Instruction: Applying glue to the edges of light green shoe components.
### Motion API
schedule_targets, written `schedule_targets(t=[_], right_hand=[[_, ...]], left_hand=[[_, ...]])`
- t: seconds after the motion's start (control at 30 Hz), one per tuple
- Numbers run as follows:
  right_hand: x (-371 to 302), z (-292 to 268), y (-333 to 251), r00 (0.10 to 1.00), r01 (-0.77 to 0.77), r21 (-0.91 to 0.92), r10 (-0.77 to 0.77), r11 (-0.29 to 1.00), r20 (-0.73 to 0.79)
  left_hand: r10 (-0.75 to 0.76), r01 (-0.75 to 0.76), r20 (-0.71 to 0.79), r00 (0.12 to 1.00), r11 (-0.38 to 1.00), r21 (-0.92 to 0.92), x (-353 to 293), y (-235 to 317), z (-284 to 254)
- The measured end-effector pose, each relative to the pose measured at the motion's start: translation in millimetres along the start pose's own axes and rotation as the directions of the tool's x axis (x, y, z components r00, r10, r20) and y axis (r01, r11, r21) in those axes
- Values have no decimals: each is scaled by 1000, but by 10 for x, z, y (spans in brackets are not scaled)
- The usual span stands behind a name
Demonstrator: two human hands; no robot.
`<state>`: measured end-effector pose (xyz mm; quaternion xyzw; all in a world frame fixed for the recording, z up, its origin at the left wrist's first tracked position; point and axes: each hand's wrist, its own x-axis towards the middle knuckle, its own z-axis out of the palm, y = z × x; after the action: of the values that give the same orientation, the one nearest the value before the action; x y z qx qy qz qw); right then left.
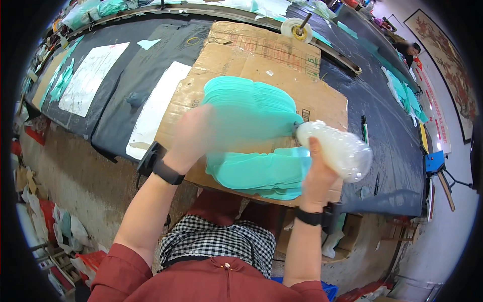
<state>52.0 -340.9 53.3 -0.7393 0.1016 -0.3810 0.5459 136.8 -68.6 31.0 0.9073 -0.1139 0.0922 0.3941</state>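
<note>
My right hand (320, 173) is wrapped round a clear plastic squeeze bottle (347, 151) of whitish liquid. The bottle lies tilted, its dark nozzle pointing left at the edge of a teal cut piece (251, 123). That piece is smeared by motion and reaches across to my left hand (193, 133), which is blurred too and appears closed on its left end. Behind it, a fanned stack of teal cut pieces (246, 93) rests on a flattened cardboard sheet (241, 55). Closer to me lies a second pile of curved teal pieces (256, 173), beside my right hand.
Dark sheeting covers the table (397, 151). White paper sheets (93, 75) lie on the left. A roll of tape (297, 30) sits on an upright rod at the back. Right of the cardboard is a pen (365, 130). Another person (406, 50) is at the far right.
</note>
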Motion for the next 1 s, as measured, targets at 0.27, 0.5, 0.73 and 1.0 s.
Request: schedule_targets(t=[0.27,0.5,0.73,1.0], right_hand=[[-731,822,-425,899,155,44,-159,987,408],[-551,676,-427,933,-282,461,130,841,334],[-158,-535,-130,895,-396,802,385,448,227],[-54,-889,-548,981,-173,699,183,694,62]], left_hand=[[-59,54,223,973,998,28,131,-133,-193],[196,-175,296,935,980,-98,103,-318,-298],[-105,151,219,970,966,-210,-6,221,-341],[432,-429,-24,902,885,-182,-616,482,-358]])
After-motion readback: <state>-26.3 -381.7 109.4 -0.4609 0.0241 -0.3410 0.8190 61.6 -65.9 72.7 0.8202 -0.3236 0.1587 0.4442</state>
